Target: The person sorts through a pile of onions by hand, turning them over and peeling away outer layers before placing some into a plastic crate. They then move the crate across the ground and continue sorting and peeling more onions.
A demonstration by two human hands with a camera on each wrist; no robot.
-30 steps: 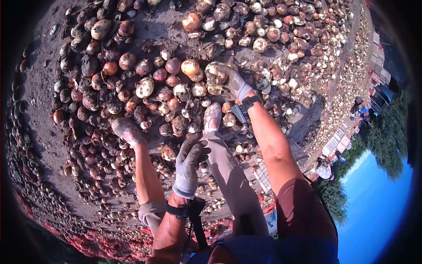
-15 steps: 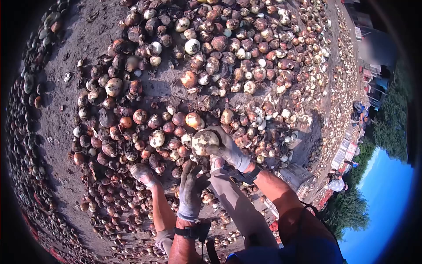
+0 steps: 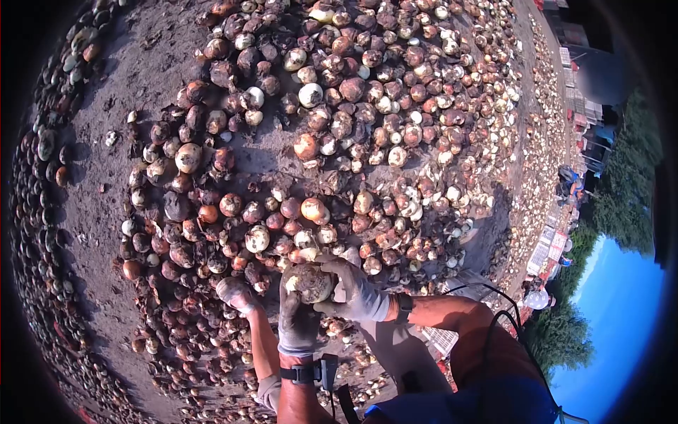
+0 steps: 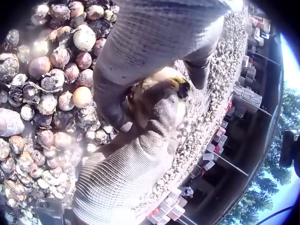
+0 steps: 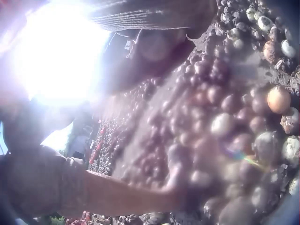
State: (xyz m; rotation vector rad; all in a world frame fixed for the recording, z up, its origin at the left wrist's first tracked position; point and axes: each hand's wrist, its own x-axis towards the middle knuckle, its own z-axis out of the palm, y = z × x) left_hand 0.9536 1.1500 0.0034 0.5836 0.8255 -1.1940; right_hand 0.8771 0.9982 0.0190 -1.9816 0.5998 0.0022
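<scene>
A dirt-smeared onion [image 3: 311, 283] is held up between both gloved hands in front of the body. My left hand [image 3: 297, 326] grips its near left side, fingers upright along it. From the right, my right hand [image 3: 357, 295] curls its fingers and thumb about the same onion. In the left wrist view the pale yellow onion [image 4: 169, 74] has a dark patch at one end, and the two gloves hide most of it. The right wrist view shows a dark, glare-washed glove [image 5: 154, 28] at its top; the onion is hidden there.
Loose onions [image 3: 360, 88] cover the ground in front, many with peeling, muddy skins. A bare dirt strip [image 3: 106, 155] runs along the left. One foot [image 3: 236, 294] stands among the onions. Crates [image 3: 544, 249] and people [image 3: 571, 185] are far off at the right.
The right hand first grasped the onion on the pile, then lifted it back towards the body. The left hand, free earlier, now holds it too. The head view has shifted.
</scene>
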